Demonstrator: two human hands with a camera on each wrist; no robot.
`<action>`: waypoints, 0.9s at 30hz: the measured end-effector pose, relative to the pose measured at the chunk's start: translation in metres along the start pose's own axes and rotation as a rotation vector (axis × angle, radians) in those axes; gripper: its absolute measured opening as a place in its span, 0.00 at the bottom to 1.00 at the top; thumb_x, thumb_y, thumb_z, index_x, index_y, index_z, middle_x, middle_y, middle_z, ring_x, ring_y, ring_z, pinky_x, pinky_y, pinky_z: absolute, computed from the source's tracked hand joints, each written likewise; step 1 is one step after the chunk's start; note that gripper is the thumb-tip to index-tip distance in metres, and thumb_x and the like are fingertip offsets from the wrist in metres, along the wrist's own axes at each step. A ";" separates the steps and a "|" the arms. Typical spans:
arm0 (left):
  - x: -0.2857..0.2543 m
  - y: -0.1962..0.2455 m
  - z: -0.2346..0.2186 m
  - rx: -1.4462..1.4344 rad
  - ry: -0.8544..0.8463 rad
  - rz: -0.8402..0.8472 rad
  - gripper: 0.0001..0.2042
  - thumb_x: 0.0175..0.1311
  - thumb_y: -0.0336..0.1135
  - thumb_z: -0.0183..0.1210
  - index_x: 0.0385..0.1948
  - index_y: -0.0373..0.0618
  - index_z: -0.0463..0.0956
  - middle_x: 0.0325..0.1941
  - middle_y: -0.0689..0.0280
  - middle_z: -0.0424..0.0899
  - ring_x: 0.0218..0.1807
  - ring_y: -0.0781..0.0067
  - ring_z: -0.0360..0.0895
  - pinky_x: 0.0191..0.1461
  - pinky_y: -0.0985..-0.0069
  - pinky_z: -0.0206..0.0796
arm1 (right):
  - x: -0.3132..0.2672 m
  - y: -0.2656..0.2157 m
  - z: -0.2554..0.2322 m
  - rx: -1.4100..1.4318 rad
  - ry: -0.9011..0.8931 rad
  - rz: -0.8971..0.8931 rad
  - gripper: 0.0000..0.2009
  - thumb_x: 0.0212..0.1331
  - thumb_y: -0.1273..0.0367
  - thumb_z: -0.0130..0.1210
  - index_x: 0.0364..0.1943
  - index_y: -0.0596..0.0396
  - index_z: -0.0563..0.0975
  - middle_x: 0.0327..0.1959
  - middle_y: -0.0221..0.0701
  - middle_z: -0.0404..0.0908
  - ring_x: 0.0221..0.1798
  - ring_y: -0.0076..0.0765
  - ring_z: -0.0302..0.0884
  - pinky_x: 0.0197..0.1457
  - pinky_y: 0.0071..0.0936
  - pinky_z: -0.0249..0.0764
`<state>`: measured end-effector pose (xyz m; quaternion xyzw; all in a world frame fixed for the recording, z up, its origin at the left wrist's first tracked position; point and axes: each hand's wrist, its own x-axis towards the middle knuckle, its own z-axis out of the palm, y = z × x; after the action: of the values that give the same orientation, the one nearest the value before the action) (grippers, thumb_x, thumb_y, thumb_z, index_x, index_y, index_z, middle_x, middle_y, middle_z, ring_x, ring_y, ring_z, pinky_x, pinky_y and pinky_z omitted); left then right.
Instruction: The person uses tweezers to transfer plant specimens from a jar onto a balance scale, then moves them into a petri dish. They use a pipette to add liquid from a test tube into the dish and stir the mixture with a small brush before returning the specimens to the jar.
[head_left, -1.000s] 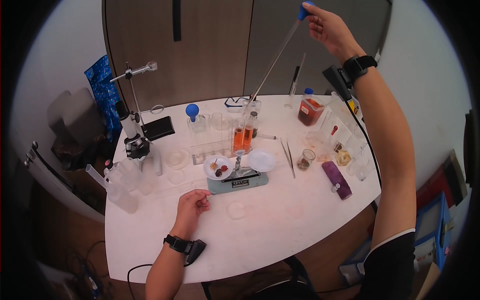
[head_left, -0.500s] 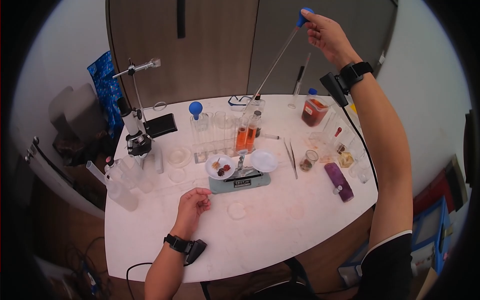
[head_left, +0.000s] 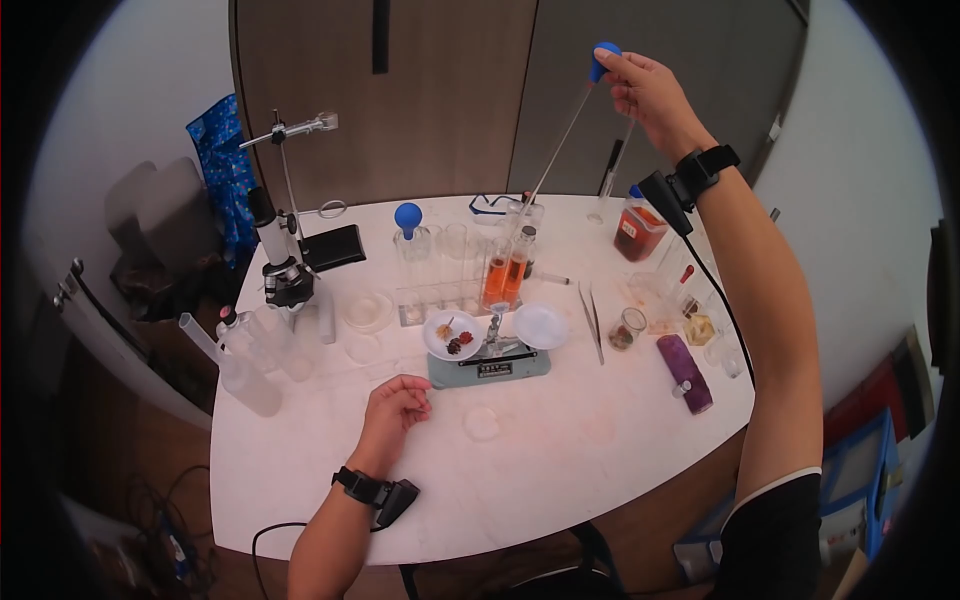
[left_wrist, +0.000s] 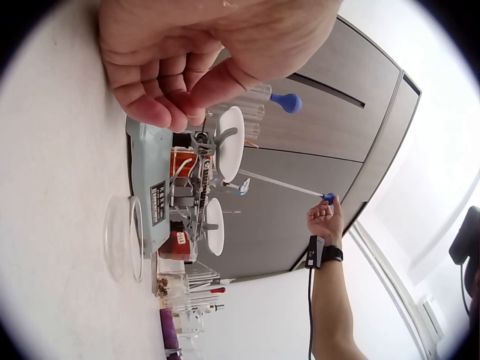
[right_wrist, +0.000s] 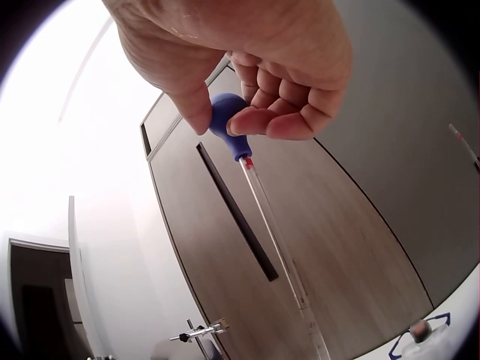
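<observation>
My right hand (head_left: 655, 100) is raised over the back of the table, thumb and fingers pinching the blue rubber bulb (right_wrist: 229, 120) of a long glass pipette (head_left: 560, 145). The pipette slants down to the left, its lower end behind the test tubes (head_left: 505, 275) of orange liquid. My left hand (head_left: 398, 412) rests on the table with fingers loosely curled and nothing in them. Right by its fingertips is a grey-green balance (head_left: 490, 370) with two white pans. Dried red, dark and tan bits (head_left: 458, 338) lie in the left pan.
A microscope (head_left: 280, 255), a metal stand (head_left: 290, 180) and plastic wash bottles (head_left: 248, 380) stand on the left. To the right are tweezers (head_left: 594, 325), a small jar (head_left: 627, 328), a purple block (head_left: 685, 373) and a container of red liquid (head_left: 638, 232). A glass dish (head_left: 481, 423) lies before the balance.
My right hand has come down with the pipette, its lower end sinking toward the test tubes. The head view has shifted slightly. My left hand stays beside the balance.
</observation>
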<state>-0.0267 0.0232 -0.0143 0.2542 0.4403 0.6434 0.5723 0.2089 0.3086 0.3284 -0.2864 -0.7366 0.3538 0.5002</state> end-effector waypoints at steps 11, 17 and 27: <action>-0.001 0.000 -0.001 0.025 -0.012 -0.004 0.10 0.59 0.24 0.49 0.39 0.39 0.78 0.29 0.71 0.77 0.33 0.79 0.76 0.39 0.82 0.70 | -0.004 0.004 0.015 -0.033 -0.006 -0.029 0.14 0.57 0.55 0.65 0.33 0.48 0.79 0.24 0.17 0.71 0.25 0.13 0.65 0.35 0.15 0.67; -0.001 0.000 0.001 0.009 0.000 0.000 0.10 0.58 0.21 0.48 0.38 0.37 0.77 0.29 0.70 0.78 0.31 0.79 0.76 0.38 0.81 0.71 | -0.004 0.006 0.017 -0.027 -0.011 -0.053 0.13 0.58 0.56 0.65 0.32 0.49 0.78 0.21 0.15 0.68 0.24 0.13 0.63 0.33 0.15 0.66; -0.001 0.001 0.001 0.008 -0.003 0.006 0.10 0.59 0.21 0.48 0.38 0.37 0.77 0.28 0.70 0.78 0.31 0.79 0.76 0.37 0.81 0.71 | -0.005 0.010 0.021 -0.019 -0.001 -0.093 0.13 0.58 0.57 0.65 0.31 0.49 0.78 0.20 0.16 0.67 0.23 0.13 0.62 0.31 0.15 0.63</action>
<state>-0.0256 0.0223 -0.0128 0.2590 0.4411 0.6431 0.5700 0.1914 0.3059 0.3122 -0.2567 -0.7526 0.3233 0.5129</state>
